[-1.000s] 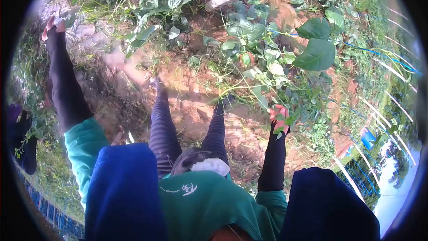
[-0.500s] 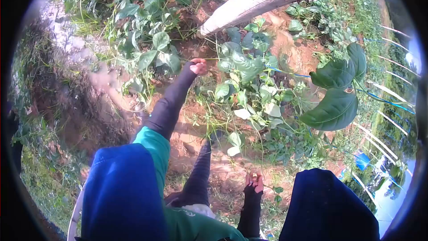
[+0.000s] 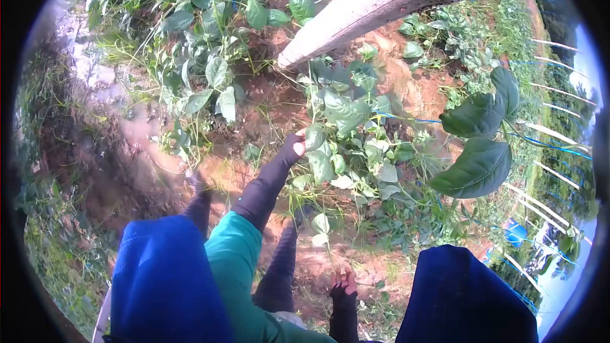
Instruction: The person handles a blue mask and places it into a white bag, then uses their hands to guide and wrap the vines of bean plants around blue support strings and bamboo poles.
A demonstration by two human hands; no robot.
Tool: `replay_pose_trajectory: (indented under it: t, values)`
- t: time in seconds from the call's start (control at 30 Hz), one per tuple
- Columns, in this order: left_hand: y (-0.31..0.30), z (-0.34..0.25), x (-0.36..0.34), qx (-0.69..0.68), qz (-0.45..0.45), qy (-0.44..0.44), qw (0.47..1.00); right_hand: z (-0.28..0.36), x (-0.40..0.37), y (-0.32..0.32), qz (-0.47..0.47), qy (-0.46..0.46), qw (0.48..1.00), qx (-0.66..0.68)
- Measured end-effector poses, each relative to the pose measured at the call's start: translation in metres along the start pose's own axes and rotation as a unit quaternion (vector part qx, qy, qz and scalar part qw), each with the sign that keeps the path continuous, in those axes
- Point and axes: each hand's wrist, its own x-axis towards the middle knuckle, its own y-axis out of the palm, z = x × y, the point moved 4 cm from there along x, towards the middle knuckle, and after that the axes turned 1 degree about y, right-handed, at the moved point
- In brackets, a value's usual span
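Plants straggle over sunlit, reddish soil beside a pale post (a slanting one). The left hand meets leaves, its pinch unclear; the right hand is loosely half-curled.

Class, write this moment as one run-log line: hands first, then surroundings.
left hand: at leafy plant | right hand: nearer body, hold unclear | pole: slanting, beside plant | blue string: among greenery

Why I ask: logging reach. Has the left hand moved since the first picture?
Yes, rightward: the left hand was far left of the post, now below its foot.
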Motion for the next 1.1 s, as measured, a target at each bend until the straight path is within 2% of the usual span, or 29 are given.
replay_pose_trajectory:
  t: [0.03, 0.1, 0.13, 0.2, 0.27, 0.3, 0.33, 0.37, 0.4, 0.43, 0.5, 0.53, 0.57, 0.6, 0.67, 0.7, 0.77, 0.8, 0.87, 0.9, 0.93, 1.0, 1.03, 1.1]
  values:
    - [-0.005, -0.001, 0.005, 0.000, 0.002, -0.002, 1.000, 0.000, 0.000, -0.004, -0.002, -0.001, 1.000, 0.002]
    - [-0.024, -0.003, 0.030, -0.146, -0.016, 0.044, 0.988, 0.000, 0.003, -0.004, -0.018, 0.020, 1.000, -0.002]
    - [-0.020, -0.051, 0.040, -0.265, -0.073, 0.047, 0.960, 0.000, 0.000, 0.001, -0.021, 0.019, 1.000, -0.001]
    - [-0.026, -0.094, 0.059, -0.171, -0.056, -0.018, 0.984, 0.001, -0.004, 0.005, -0.085, 0.005, 0.996, -0.015]
    - [-0.017, -0.092, 0.062, 0.028, -0.031, -0.098, 0.994, 0.000, -0.002, 0.001, -0.083, 0.007, 0.996, -0.017]
    - [-0.013, -0.068, 0.060, 0.108, -0.056, -0.005, 0.993, -0.002, 0.001, 0.000, -0.082, 0.011, 0.996, -0.016]
    - [-0.004, -0.070, 0.042, 0.117, -0.061, 0.016, 0.991, -0.004, 0.003, 0.000, -0.081, 0.013, 0.996, -0.015]
    - [-0.012, -0.019, 0.027, 0.125, -0.037, -0.063, 0.989, -0.005, 0.005, 0.002, -0.070, 0.016, 0.997, -0.019]
    - [-0.005, -0.039, 0.002, 0.132, -0.011, -0.104, 0.986, -0.005, 0.006, 0.004, -0.058, 0.018, 0.998, -0.022]
    - [-0.003, -0.032, -0.021, 0.361, -0.012, -0.009, 0.932, -0.003, 0.009, 0.007, -0.058, 0.019, 0.998, -0.022]
    - [0.000, 0.007, -0.064, 0.561, 0.077, -0.031, 0.824, 0.004, 0.018, 0.024, 0.013, 0.008, 0.998, -0.060]
    - [-0.002, 0.057, -0.095, 0.667, 0.158, 0.052, 0.726, 0.008, 0.023, 0.033, 0.011, 0.008, 0.998, -0.063]
    - [-0.001, 0.049, -0.120, 0.594, 0.227, 0.025, 0.771, 0.013, 0.029, 0.047, 0.027, -0.016, 0.991, -0.132]
    - [0.007, 0.023, -0.129, 0.440, 0.289, -0.150, 0.837, 0.019, 0.034, 0.062, 0.043, -0.040, 0.978, -0.201]
    - [0.006, 0.035, -0.151, 0.495, 0.261, -0.089, 0.824, 0.022, 0.044, 0.101, 0.053, -0.064, 0.944, -0.318]
    - [0.009, 0.028, -0.151, 0.492, 0.262, -0.091, 0.825, 0.025, 0.046, 0.132, 0.053, -0.104, 0.925, -0.361]
    - [0.012, -0.025, -0.140, 0.355, 0.180, 0.058, 0.916, 0.019, 0.070, 0.145, 0.074, -0.151, 0.915, -0.368]
    - [0.013, -0.045, -0.136, 0.356, 0.179, 0.054, 0.915, 0.018, 0.074, 0.162, 0.090, -0.116, 0.927, -0.345]
    - [0.007, -0.079, -0.122, 0.204, 0.090, 0.009, 0.975, 0.021, 0.070, 0.212, 0.109, -0.083, 0.950, -0.280]
    - [0.001, -0.086, -0.115, 0.199, 0.112, 0.046, 0.972, 0.015, 0.081, 0.220, 0.207, -0.069, 0.955, -0.199]
    - [0.000, -0.097, -0.111, 0.242, 0.104, 0.050, 0.964, 0.017, 0.076, 0.236, 0.187, -0.086, 0.954, -0.219]
    - [-0.004, -0.087, -0.123, 0.202, 0.188, -0.120, 0.954, 0.013, 0.084, 0.264, 0.171, -0.100, 0.963, -0.183]
    - [-0.008, -0.080, -0.130, 0.199, 0.188, -0.123, 0.954, 0.014, 0.087, 0.273, 0.149, -0.085, 0.971, -0.168]
    - [-0.016, -0.055, -0.150, 0.219, 0.195, -0.052, 0.955, 0.015, 0.088, 0.272, 0.119, -0.068, 0.978, -0.156]
